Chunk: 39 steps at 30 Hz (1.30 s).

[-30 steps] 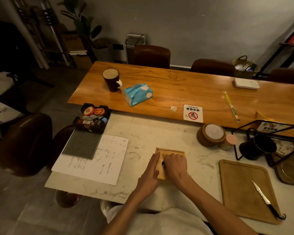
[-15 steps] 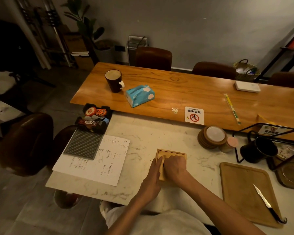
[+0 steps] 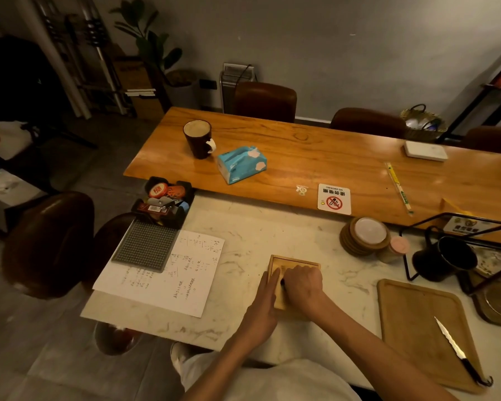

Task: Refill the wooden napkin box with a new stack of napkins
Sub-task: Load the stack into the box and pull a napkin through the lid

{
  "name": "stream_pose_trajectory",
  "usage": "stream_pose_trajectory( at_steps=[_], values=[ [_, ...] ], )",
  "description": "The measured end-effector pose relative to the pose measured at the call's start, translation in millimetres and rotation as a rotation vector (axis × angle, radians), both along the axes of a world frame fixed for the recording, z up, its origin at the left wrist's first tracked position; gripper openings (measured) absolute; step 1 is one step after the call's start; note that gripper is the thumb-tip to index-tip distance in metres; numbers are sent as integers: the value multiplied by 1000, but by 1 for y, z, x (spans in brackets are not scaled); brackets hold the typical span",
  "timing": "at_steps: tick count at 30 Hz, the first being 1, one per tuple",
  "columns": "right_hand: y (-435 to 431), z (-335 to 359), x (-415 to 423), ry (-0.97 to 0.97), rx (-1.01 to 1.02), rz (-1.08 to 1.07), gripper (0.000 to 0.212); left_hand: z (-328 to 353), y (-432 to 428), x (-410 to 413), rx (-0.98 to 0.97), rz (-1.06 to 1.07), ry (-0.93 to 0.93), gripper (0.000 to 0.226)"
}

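The square light-wood napkin box (image 3: 294, 264) sits near-centre on the white marble desk (image 3: 243, 227). Both hands rest together on it: left hand (image 3: 265, 302) flat alongside, right hand (image 3: 302, 282) curled on top. Uneven pressure could skid it across the smooth marble.

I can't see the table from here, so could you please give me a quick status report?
Both hands on wooden napkin box: left hand flat along its left side, right hand curled on top. No napkins visible. Tissue pack on far table. Nothing obstructing.
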State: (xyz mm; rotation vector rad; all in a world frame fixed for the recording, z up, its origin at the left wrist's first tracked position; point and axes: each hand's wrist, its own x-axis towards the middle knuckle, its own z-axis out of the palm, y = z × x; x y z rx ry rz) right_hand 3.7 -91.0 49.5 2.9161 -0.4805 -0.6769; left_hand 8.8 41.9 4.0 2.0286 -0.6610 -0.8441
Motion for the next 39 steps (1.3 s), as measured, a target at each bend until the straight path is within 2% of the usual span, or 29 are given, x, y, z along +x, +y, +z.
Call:
stream_pose_trajectory(
  at_steps=[3, 11, 28, 35, 39],
  values=[
    [2, -1, 1, -4, -16, 47, 28, 2, 0, 1, 0, -7, -4, 69],
    [-3, -2, 0, -78, 32, -14, 29, 4, -1, 1, 40, -34, -42, 72],
    [-12, 4, 5, -19, 126, -12, 28, 5, 1, -2, 39, -32, -53, 71],
    [-11, -5, -6, 52, 49, 112, 29, 7, -1, -3, 53, -7, -40, 76],
    [-6, -3, -3, 0, 17, 91, 28, 6, 0, -3, 55, -2, -19, 79]
  ],
)
